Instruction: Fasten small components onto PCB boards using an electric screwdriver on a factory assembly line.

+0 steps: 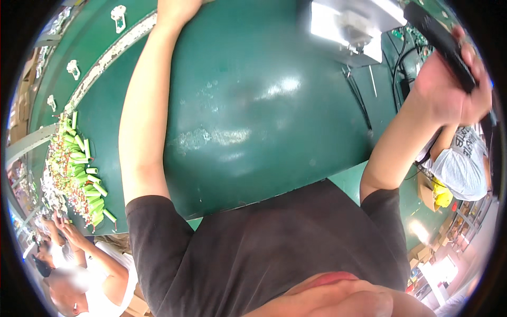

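Observation:
My right hand (449, 84) is raised at the far right, its fingers wrapped round a long, straight black bar-shaped object (435, 37). What kind of object it is, I cannot make out. Beside it stands a shiny metal box-like device (364, 31), washed out by glare. My left arm stretches far across the green tabletop (237, 105). Only the wrist and back part of my left hand (179, 8) show at the top edge, so its fingers are hidden.
A heap of green cylinders with thin wires (79, 174) lies at the left. White plastic parts (119, 18) sit beyond a worn pale rail (111, 47). Dark cables (359, 95) hang by the device. Co-workers (105, 269) sit lower left, and another person (462, 164) is at right.

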Action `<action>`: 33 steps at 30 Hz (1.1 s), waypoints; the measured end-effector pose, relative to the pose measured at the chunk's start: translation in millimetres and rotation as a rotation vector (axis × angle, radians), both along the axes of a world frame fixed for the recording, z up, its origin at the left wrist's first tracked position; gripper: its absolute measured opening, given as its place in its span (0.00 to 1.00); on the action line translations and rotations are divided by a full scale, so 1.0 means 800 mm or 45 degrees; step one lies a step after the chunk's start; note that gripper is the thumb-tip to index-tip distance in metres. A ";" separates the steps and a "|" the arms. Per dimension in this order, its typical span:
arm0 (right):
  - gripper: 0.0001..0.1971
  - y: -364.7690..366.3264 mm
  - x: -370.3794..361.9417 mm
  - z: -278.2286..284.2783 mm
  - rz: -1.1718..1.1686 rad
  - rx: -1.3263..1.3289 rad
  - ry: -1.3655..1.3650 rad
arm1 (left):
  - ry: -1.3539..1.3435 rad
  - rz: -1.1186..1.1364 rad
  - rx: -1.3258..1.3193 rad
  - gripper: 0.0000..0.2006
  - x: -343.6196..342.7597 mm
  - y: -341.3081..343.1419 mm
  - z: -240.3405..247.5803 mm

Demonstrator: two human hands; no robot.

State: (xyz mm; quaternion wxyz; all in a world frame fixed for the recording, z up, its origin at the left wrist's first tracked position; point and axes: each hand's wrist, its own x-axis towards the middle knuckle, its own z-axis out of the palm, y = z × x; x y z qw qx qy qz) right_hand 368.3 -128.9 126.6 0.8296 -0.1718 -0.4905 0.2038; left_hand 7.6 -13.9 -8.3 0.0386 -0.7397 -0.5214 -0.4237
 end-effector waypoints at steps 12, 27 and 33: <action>0.19 -0.042 -0.121 -0.088 0.703 -0.437 -0.575 | -0.185 -0.287 0.073 0.08 0.003 -0.020 0.031; 0.26 -0.045 -0.122 -0.124 0.689 -0.265 -0.417 | -0.122 -0.431 -0.219 0.11 -0.012 -0.022 0.035; 0.23 -0.056 -0.121 -0.100 0.743 -0.577 -0.390 | 0.038 -0.427 0.001 0.06 -0.003 -0.014 0.023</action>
